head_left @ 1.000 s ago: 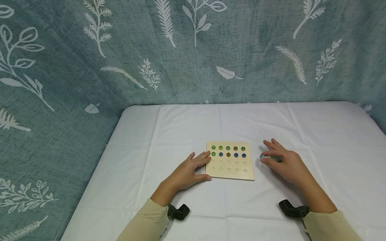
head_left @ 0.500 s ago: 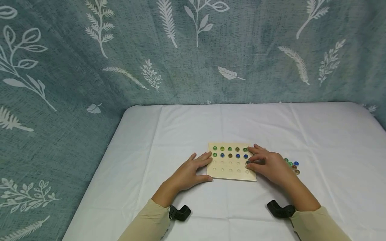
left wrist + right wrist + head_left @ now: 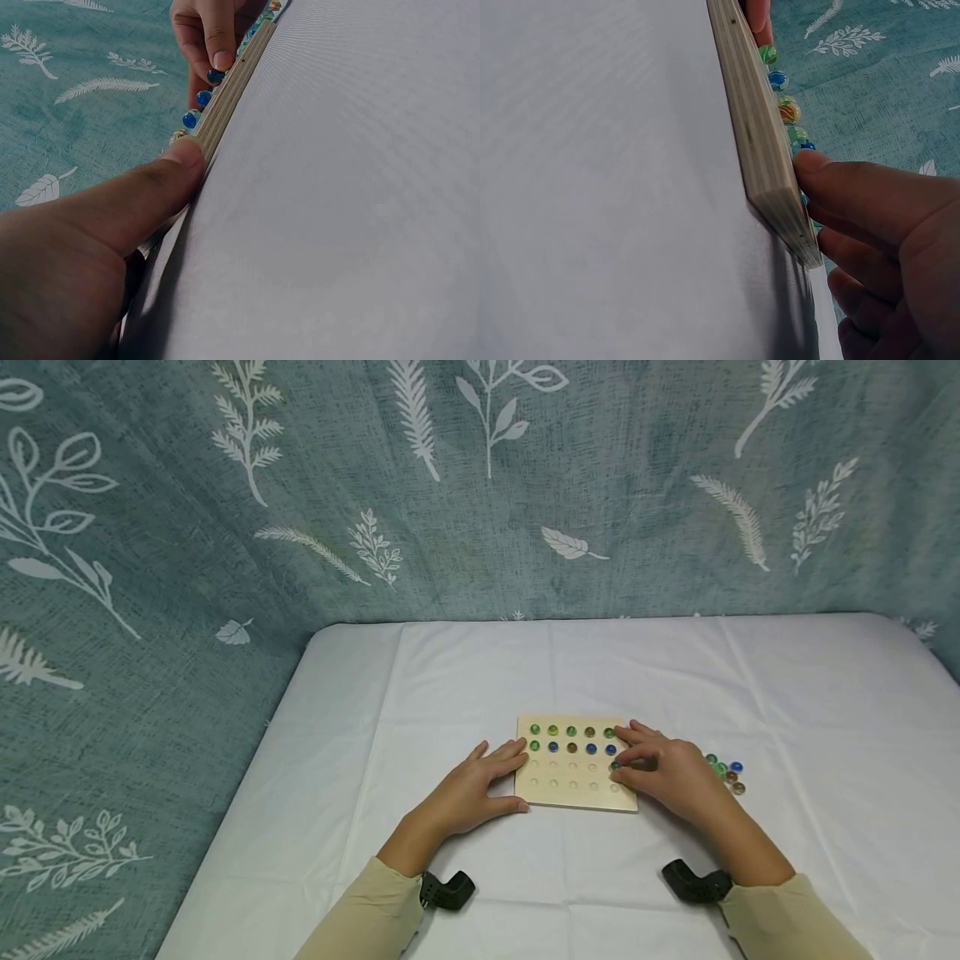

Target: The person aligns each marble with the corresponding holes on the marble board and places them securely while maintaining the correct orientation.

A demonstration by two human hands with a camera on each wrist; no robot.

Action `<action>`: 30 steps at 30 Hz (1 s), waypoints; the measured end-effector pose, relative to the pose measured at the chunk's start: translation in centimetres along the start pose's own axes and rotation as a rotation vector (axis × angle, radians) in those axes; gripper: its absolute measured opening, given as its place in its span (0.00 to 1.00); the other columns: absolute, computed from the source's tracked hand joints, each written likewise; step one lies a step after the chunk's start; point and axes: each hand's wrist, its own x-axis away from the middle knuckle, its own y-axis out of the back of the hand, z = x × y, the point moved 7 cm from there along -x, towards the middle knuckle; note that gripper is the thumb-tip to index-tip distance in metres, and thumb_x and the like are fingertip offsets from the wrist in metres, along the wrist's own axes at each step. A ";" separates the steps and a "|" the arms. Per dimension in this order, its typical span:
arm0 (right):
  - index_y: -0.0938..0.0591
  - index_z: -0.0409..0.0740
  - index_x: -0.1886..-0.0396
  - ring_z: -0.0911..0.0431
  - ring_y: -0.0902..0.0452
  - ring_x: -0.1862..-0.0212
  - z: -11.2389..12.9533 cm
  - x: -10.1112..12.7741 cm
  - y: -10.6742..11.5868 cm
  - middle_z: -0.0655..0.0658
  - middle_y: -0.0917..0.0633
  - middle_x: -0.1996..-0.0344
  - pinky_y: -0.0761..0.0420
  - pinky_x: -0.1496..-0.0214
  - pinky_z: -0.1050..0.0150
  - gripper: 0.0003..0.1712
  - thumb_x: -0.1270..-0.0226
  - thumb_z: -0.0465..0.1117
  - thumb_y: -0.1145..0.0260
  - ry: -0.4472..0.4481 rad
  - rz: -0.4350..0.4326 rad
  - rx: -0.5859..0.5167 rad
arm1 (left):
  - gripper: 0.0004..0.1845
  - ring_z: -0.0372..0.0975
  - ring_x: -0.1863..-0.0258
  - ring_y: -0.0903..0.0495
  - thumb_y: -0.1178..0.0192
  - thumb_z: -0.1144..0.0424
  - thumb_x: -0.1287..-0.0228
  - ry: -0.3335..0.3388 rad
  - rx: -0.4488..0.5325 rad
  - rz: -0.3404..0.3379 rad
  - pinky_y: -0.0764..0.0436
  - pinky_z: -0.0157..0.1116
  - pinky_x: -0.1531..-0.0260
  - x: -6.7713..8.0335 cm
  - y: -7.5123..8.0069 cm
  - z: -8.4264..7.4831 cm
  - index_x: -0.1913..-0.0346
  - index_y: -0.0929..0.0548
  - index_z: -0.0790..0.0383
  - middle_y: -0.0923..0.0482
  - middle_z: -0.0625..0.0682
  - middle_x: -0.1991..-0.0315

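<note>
A square wooden board (image 3: 573, 795) lies on the white cloth, and marbles (image 3: 572, 739) fill its two far rows. My right hand (image 3: 621, 767) reaches over the board's right side and pinches a dark blue marble (image 3: 615, 766) at the right end of the third row. The left wrist view shows a fingertip on this blue marble (image 3: 216, 75) at the board's edge (image 3: 232, 82). My left hand (image 3: 504, 772) rests against the board's left side, fingers straight, with its thumb (image 3: 172, 169) pressed on the near corner. The board's two near rows otherwise show bare holes.
Several loose marbles (image 3: 726, 773) lie on the cloth just right of my right hand. The white-covered table (image 3: 465, 677) ends at a blue leaf-patterned curtain (image 3: 450, 485) behind and to the left. A black wrist mount (image 3: 693, 883) sits on each forearm.
A second ago my right hand was over the loose marbles; it has moved left onto the board with one marble. In the last half second it barely shifted. The left hand stayed put.
</note>
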 end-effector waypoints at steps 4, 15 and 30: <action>0.10 0.45 0.62 0.39 0.39 0.27 0.1 0.1 0.0 0.41 0.25 0.33 0.39 0.28 0.33 0.11 0.43 0.45 0.25 0.002 0.000 0.000 | 0.40 0.32 0.24 0.47 0.31 0.46 0.42 -0.006 -0.002 -0.003 0.59 0.38 0.20 0.0 0.0 0.0 0.28 0.31 0.55 0.45 0.40 0.24; 0.10 0.45 0.63 0.39 0.39 0.27 0.1 0.0 -0.1 0.41 0.24 0.34 0.38 0.29 0.33 0.11 0.44 0.44 0.24 0.022 -0.021 0.009 | 0.40 0.32 0.24 0.47 0.31 0.46 0.42 -0.008 -0.007 -0.009 0.58 0.38 0.20 0.0 0.0 0.0 0.28 0.31 0.55 0.44 0.41 0.24; 0.10 0.45 0.63 0.39 0.39 0.27 -0.1 0.0 -0.3 0.40 0.24 0.34 0.37 0.29 0.33 0.12 0.45 0.44 0.23 0.031 -0.028 -0.005 | 0.40 0.32 0.24 0.46 0.31 0.47 0.42 -0.003 -0.002 -0.011 0.58 0.38 0.20 0.1 0.0 0.0 0.28 0.31 0.55 0.44 0.40 0.24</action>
